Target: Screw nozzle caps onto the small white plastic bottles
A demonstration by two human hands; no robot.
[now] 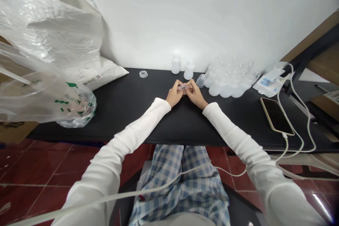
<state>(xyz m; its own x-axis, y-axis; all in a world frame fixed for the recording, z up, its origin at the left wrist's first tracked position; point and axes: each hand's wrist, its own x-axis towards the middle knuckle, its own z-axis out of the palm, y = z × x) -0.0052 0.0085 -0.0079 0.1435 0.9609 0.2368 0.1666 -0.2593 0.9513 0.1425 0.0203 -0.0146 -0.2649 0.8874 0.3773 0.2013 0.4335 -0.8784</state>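
Note:
Above the black table, my left hand (pixel 174 93) and my right hand (pixel 194 93) meet, fingers closed around a small clear plastic ring (pixel 183 87). Thumbs and fingertips pinch its rim from both sides and hide part of it; whether something sits inside it I cannot tell. Just beyond my hands stand two translucent white bottles, a wider bottle (pixel 176 64) and a smaller bottle (pixel 189 71). A clear domed cap (pixel 200 81) lies right of my right hand. To the left, a few loose plastic rings (pixel 143 74) are stacked on the tabletop.
Several white bottles with clear domed tops (pixel 229 77) stand grouped at the right. Beyond them are a white-and-blue package (pixel 268 83) and a phone (pixel 277 116) on a charging cable (pixel 304 109). Large plastic bags (pixel 53 42) crowd the left end. A white wall (pixel 190 14) backs the table (pixel 127 113).

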